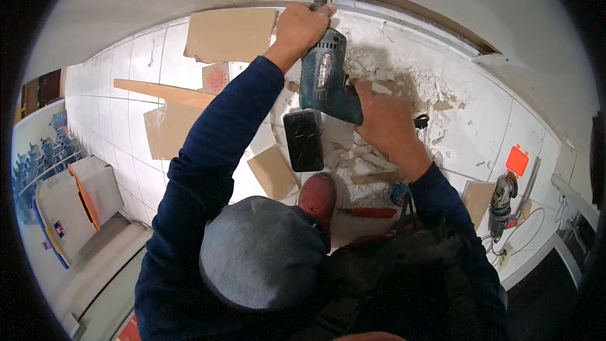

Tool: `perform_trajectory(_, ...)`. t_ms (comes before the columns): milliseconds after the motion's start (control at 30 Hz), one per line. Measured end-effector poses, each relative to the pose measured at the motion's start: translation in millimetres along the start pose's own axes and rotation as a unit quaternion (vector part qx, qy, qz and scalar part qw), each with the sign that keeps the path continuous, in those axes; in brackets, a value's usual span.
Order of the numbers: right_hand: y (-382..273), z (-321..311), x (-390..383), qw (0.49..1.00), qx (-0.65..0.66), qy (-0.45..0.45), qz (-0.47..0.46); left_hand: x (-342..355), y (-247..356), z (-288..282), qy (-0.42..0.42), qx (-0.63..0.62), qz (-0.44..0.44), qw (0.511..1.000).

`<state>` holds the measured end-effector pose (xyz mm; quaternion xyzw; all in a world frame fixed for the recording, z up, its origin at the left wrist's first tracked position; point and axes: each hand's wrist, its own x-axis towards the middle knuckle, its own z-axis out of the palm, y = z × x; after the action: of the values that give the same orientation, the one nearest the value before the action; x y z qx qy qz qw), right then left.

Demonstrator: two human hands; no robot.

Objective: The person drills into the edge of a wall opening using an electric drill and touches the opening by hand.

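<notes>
Between both of my hands is a dark teal power drill (320,71), its nose pointing at the wall. A thin bit shows beyond its chuck, by the left end of a long slot cut in the wall (410,14); whether the tip touches the wall I cannot tell. Up front, my left hand (302,27) is closed around the drill near the chuck. My right hand (390,123) wraps the rear handle near the trigger, its fingers partly hidden. Just below the drill lies a dark rectangular case (303,142) with a few thin pale pieces on it.
Broken plaster rubble (366,161) and white dust cover the tiled floor. Beige boards (230,35) and a wooden strip (161,91) lie left. An angle grinder (502,205) with a cable and an orange piece (517,160) are right. My red shoe (317,201) stands near a red-handled tool (372,213).
</notes>
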<state>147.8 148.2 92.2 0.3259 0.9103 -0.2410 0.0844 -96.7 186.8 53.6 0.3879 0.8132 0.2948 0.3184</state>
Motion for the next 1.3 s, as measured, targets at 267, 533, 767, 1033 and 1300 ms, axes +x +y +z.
perform_trajectory(267, 4, 14, -3, 0.998, 0.011, 0.06, 0.001, -2, 0, -21, -0.244, -0.417, -0.091, 0.871)
perform_trajectory(533, -6, 5, -5, 0.999, 0.03, 0.022, -0.002, -1, -1, -16, -0.052, -0.106, 0.015, 0.993)
perform_trajectory(767, 38, -20, -58, 0.998, -0.006, 0.024, -0.049, 19, -6, -22, 0.06, 0.144, 0.166, 0.974)
perform_trajectory(1033, 69, -29, -119, 0.996, -0.085, -0.021, -0.035, 48, -4, -29, 0.118, 0.261, 0.219, 0.933)
perform_trajectory(1300, 55, -24, -95, 0.995, -0.08, 0.019, -0.056, 44, -33, -21, 0.018, 0.071, 0.183, 0.98)
